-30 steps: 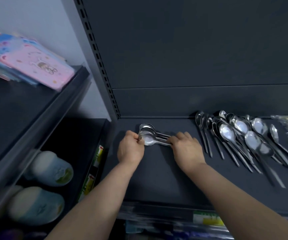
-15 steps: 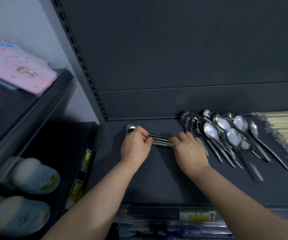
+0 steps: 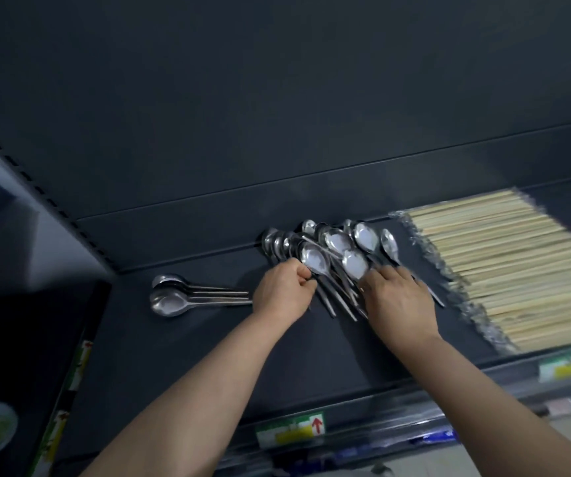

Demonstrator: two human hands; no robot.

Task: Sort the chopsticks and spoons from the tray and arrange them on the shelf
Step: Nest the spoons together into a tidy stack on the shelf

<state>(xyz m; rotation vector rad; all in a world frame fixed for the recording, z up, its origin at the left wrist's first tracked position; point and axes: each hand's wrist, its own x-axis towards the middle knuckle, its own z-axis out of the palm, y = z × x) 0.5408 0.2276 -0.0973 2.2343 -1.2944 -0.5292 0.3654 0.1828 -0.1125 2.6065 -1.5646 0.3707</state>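
— While you have the better angle, tell me what the hands are doing.

— Both are in the loose pile of spoons [image 3: 332, 249] at the back of the dark shelf [image 3: 180, 356]. The left hand [image 3: 285, 292] has its fingers curled tight round the handles at the pile's left edge. It grips there, though I can't make out which handle.

— And the other?

— The right hand [image 3: 399, 301] lies flat, fingers [image 3: 380, 273] straight and a little spread, pressing on the handles at the pile's right side. It's blurred, so I can't say more than that.

— How do the spoons lie?

— Bowls toward the back panel [image 3: 277, 115], handles fanned toward the front edge, overlapping one another. Off to the left, a small stack of spoons [image 3: 174, 297] lies crosswise, bowls to the left. Its handles end right by the left hand; I can't tell whether they touch it.

— Chopsticks?

— A wide row of pale chopsticks [image 3: 504, 263] in clear wrapping lies flat on the same shelf, to the right of the pile and near the right hand.

— Anything else?

— A price label [image 3: 291, 430] with a red arrow on the front rail, and a slotted upright [image 3: 41, 192] at the shelf's left end.
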